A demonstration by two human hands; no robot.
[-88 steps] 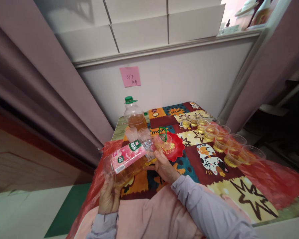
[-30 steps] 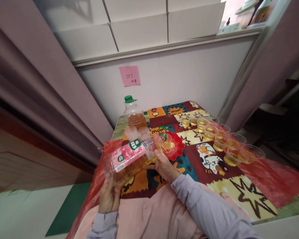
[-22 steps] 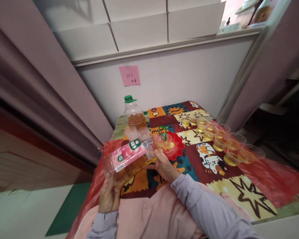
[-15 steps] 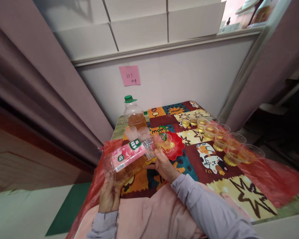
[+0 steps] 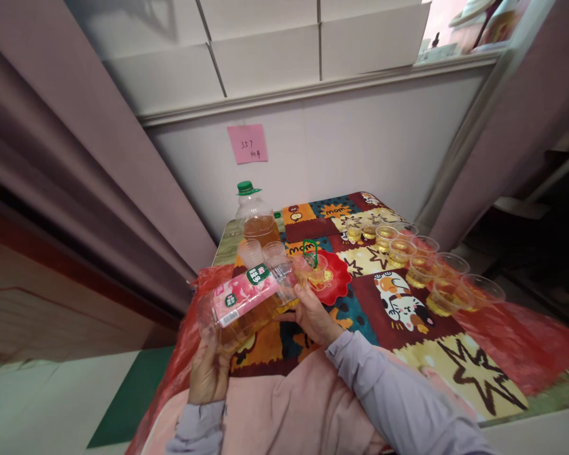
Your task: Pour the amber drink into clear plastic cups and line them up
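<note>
My left hand (image 5: 207,374) grips the base of a clear drink bottle (image 5: 244,303) with a pink label, tipped on its side with its neck toward the right. Amber liquid lies in its lower half. My right hand (image 5: 313,319) is closed on a small clear cup (image 5: 315,270) at the bottle's mouth, over a red patch of the patterned cloth (image 5: 459,354). Two empty clear cups (image 5: 262,253) stand just behind the bottle.
A second bottle with a green cap (image 5: 252,215) stands at the back left of the table. Several small cups of amber drink (image 5: 420,262) stand in a curved row on the right. A pink note (image 5: 247,144) hangs on the wall.
</note>
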